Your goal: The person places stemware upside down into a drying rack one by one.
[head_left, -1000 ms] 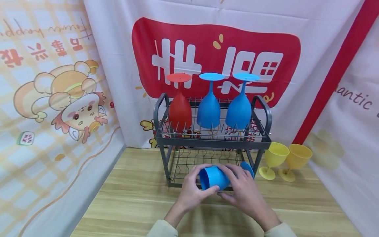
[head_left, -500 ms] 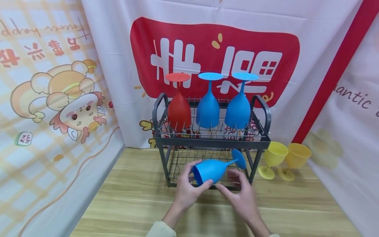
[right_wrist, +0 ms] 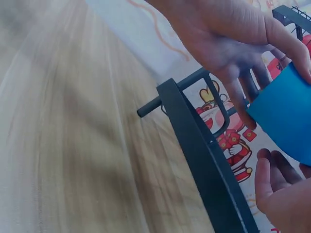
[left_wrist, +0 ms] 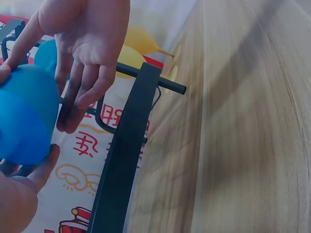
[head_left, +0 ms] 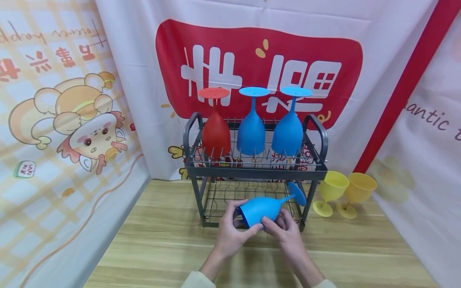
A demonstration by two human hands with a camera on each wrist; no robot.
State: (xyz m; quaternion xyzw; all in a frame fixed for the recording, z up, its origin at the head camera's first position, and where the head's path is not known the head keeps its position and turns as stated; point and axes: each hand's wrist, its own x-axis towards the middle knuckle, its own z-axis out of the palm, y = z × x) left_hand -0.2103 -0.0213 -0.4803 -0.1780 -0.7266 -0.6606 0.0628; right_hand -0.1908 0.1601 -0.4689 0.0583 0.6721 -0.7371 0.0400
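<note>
Above the worktop (head_left: 162,244), both hands had the blue goblet (head_left: 263,210): left hand (head_left: 230,232) gripping at the rim end, right hand (head_left: 288,234) pinching the bowl towards the stem! Tipped sideways, foot up to the right, it hung before the dish rack (head_left: 257,173). Light, stiffish and slick, by the look; the broad bowl seemed the safest hold, the thin stem the likeliest to bend. Up top, a red goblet (head_left: 216,134) stood inverted.

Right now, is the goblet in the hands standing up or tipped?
Tipped: the blue goblet lies sideways between left hand and right hand, rim leftward, foot higher and rightward.
</note>
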